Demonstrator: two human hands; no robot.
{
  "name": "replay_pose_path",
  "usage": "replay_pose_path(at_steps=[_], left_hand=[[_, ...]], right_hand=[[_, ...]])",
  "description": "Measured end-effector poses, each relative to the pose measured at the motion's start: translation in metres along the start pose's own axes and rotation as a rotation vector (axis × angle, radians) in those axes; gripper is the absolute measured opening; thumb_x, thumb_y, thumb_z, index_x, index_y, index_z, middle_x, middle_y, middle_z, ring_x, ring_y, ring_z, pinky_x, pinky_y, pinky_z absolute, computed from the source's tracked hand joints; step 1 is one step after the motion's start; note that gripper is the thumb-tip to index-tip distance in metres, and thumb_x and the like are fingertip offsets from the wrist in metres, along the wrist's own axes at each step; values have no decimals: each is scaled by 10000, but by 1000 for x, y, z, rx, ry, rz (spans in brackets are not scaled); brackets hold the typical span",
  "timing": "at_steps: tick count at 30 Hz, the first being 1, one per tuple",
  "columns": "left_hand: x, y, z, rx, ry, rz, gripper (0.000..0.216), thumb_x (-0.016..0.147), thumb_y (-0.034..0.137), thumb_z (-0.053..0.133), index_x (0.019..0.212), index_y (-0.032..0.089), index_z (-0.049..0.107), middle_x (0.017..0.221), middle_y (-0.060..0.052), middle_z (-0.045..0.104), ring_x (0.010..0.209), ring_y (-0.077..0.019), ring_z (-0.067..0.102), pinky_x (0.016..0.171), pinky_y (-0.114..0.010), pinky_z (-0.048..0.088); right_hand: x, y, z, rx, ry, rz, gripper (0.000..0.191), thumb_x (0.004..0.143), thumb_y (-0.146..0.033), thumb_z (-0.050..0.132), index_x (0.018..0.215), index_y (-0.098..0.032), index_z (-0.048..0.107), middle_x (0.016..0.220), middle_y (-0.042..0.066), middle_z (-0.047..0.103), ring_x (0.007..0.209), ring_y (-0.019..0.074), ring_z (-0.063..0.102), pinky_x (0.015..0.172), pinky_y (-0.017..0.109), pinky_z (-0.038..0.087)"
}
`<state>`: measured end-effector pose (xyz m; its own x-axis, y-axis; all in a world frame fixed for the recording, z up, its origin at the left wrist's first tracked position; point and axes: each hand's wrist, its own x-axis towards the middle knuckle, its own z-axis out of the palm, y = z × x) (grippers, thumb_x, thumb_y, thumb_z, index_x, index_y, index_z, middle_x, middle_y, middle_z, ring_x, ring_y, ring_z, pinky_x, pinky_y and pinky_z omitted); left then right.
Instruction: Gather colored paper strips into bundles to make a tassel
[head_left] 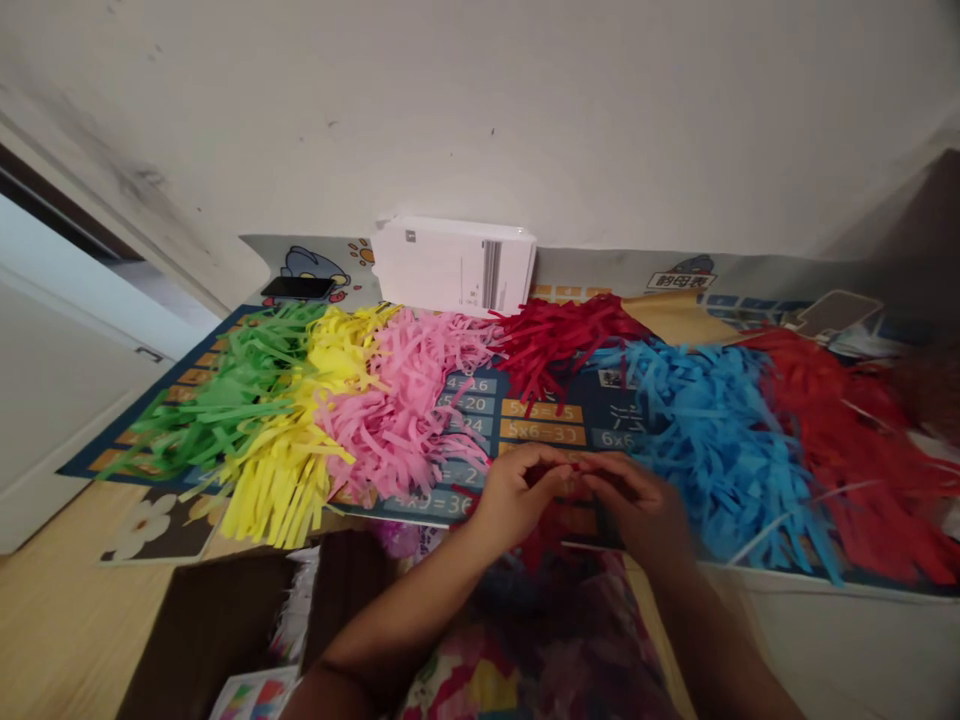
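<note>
Both my hands meet over the table's front edge, with fingertips pinched close together. My left hand (pixel 521 490) and my right hand (pixel 641 505) are closed on a dark red tissue-paper tassel (pixel 544 545), whose strips hang below the fingers. More tassels lie in piles around: green (pixel 247 385), yellow (pixel 281 465) and pink (pixel 405 410) on the left. A dark red pile (pixel 562 335) is beyond my hands. On the right are blue tassels (pixel 720 430) and bright red tassels (pixel 847 440).
A printed times-table mat (pixel 536 432) covers the table. A white box with a barcode (pixel 454 265) leans on the wall, with a dark phone (pixel 298 288) to its left. An open carton (pixel 202 630) stands below on the left. A tan paper piece (pixel 682 318) lies behind the blue pile.
</note>
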<state>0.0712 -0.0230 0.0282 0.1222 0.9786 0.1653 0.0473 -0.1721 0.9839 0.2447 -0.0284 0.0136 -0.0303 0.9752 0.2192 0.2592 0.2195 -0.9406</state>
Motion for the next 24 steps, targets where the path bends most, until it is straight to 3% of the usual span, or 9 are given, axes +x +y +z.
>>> replay_pose_path(at_steps=[4, 9, 17, 20, 24], left_hand=[[1, 1, -6, 274, -48, 210, 84, 895, 225, 659, 867, 189, 729, 809, -28, 751, 769, -158, 680, 744, -263, 493], [5, 4, -10, 483, -95, 447, 113, 925, 220, 629, 891, 175, 727, 842, -48, 750, 791, -159, 686, 720, -255, 510], [0, 6, -10, 687, -102, 522, 161, 960, 221, 559, 894, 173, 698, 827, -54, 735, 778, -176, 667, 720, -300, 511], [-1, 6, -10, 670, -87, 504, 143, 953, 223, 567, 885, 173, 683, 827, -55, 728, 772, -175, 658, 707, -296, 505], [1, 11, -13, 578, -156, 448, 109, 953, 212, 565, 938, 175, 667, 832, -48, 723, 779, -170, 659, 712, -282, 508]], right_hand=[[-5, 2, 0, 118, 54, 118, 259, 777, -406, 778, 922, -210, 691, 853, 54, 733, 757, 197, 700, 705, 333, 605], [-10, 4, 0, 22, 77, 73, 193, 813, -373, 757, 887, -211, 681, 858, 53, 724, 796, 196, 698, 761, 343, 592], [-9, 1, 2, -147, 86, -134, 87, 868, -303, 694, 826, -233, 664, 845, 26, 728, 805, 190, 702, 757, 332, 571], [-9, 2, 0, -165, 65, -147, 59, 861, -290, 709, 849, -243, 674, 844, 11, 727, 800, 182, 697, 762, 320, 564], [-7, 7, -2, -151, 17, -115, 66, 860, -294, 712, 892, -244, 681, 869, 13, 725, 823, 184, 691, 785, 322, 560]])
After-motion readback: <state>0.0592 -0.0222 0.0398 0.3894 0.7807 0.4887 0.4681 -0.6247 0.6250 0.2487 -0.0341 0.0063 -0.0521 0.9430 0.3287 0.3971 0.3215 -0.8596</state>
